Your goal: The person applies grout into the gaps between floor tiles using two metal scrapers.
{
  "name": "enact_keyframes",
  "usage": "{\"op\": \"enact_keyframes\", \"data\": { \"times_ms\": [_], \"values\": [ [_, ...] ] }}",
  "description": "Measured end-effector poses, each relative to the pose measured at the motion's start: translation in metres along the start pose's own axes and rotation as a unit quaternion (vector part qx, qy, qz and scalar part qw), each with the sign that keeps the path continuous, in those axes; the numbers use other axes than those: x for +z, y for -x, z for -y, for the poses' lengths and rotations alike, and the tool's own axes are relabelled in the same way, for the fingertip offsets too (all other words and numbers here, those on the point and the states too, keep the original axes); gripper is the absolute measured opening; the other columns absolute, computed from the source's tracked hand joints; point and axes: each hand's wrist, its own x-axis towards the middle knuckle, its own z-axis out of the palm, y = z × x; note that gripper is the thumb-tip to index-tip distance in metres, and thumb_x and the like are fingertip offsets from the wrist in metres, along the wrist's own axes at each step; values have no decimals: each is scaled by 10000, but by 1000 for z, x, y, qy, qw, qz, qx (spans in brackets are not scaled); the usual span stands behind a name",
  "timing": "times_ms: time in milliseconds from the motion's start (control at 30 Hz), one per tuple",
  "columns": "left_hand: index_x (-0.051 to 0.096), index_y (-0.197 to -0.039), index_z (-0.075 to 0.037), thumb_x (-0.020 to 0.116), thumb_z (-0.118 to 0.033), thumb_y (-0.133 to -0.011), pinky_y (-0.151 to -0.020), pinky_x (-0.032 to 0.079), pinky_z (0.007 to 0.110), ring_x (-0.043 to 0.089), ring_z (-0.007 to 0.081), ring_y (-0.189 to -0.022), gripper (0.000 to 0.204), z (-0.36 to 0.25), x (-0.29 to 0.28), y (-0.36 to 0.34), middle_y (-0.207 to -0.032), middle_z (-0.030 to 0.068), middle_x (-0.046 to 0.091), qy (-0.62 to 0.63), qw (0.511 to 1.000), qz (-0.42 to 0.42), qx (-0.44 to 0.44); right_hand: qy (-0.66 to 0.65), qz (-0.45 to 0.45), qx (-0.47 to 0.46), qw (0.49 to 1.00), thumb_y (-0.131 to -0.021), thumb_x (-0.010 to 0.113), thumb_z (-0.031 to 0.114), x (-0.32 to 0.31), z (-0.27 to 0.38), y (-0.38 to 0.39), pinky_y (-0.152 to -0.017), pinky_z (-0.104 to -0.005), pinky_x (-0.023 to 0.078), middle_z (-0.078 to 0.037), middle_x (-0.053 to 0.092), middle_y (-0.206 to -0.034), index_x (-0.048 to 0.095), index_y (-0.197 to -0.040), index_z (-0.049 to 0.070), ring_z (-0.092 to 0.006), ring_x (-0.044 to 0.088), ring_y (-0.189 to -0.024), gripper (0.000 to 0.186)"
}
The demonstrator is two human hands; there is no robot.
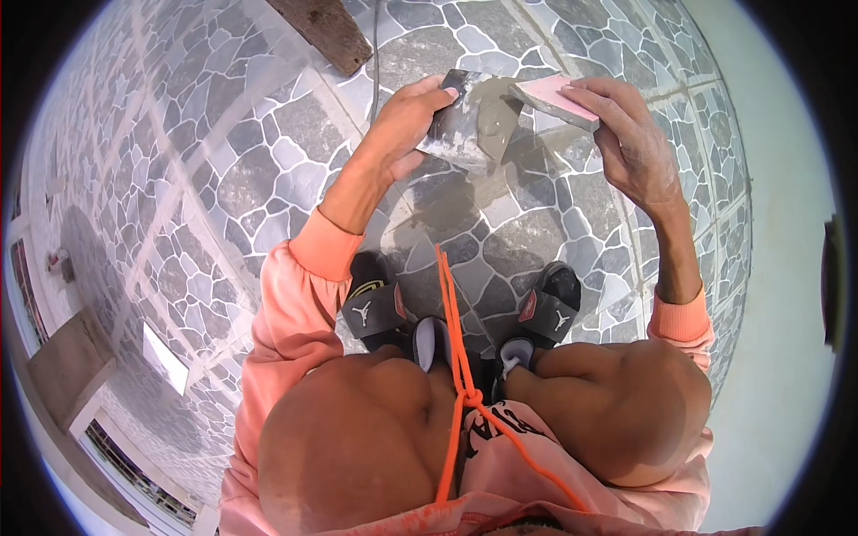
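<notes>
My left hand (413, 121) grips the left edge of a flat dark plate (454, 123), thumb on top, fingers curled beneath. Wet grey cement paste (497, 112) is spread and heaped over the plate's right part. In my right hand (636, 143) is a thin flat pink-faced piece (547, 89) with a grey, paste-smeared edge; its exact kind I cannot make out. It is pinched by its right end and tilted, and its left end reaches the paste side of the plate. Pale grey residue coats my right hand.
Below lies a floor of grey stone-patterned tiles (250, 174). A wooden board (326, 34) and a dark cable (375, 54) lie beyond my left hand. A pale wall (778, 223) rises close on the right. My sandalled feet (375, 304) stand just below the plate.
</notes>
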Motion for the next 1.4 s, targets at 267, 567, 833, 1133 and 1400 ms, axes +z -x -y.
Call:
{"op": "enact_keyframes", "data": {
  "times_ms": [267, 567, 833, 1133, 1400],
  "values": [
    [451, -1352, 71, 557, -129, -948, -768, 548, 244, 640, 106, -903, 463, 16, -22, -18, -1079, 68, 637, -2, 999, 51, -9, 45, 71, -63, 994, -741, 578, -111, -3, -11, 4, -926, -403, 476, -117, 575, -1187, 612, -1161, 71, -332, 537, -1106, 459],
    [546, -1229, 34, 518, -144, -960, -715, 552, 265, 625, 102, -812, 324, 16, -36, -22, -956, 33, 635, -5, 1000, 9, 21, 59, 95, 94, 989, -827, 583, -29, 38, -77, 74, -896, -413, 483, -122, 617, -1094, 623, -1136, 48, -334, 569, -1053, 320],
    [423, -1362, 73, 556, -152, -950, -804, 559, 274, 640, 122, -927, 488, 23, -40, -32, -1129, 84, 611, 6, 999, 44, 7, 259, 162, 10, 952, -748, 622, 56, 126, -77, 142, -941, -374, 445, -95, 539, -1147, 561, -1241, 70, -290, 507, -1103, 497],
    [453, -1330, 71, 551, -139, -950, -763, 567, 276, 642, 122, -893, 445, 20, -40, -28, -1092, 80, 618, 35, 999, 34, 19, 224, 156, 120, 955, -782, 603, 84, 103, -66, 98, -903, -375, 451, -111, 552, -1125, 568, -1194, 61, -277, 533, -1045, 414],
    [510, -1239, 51, 536, -124, -955, -735, 564, 264, 635, 109, -845, 334, 14, -42, -17, -1032, 56, 613, 27, 999, -3, 24, -31, 192, 51, 979, -798, 590, 69, 101, -50, 94, -884, -428, 467, -157, 592, -1025, 572, -1175, 12, -342, 562, -994, 382]
  ]
}}
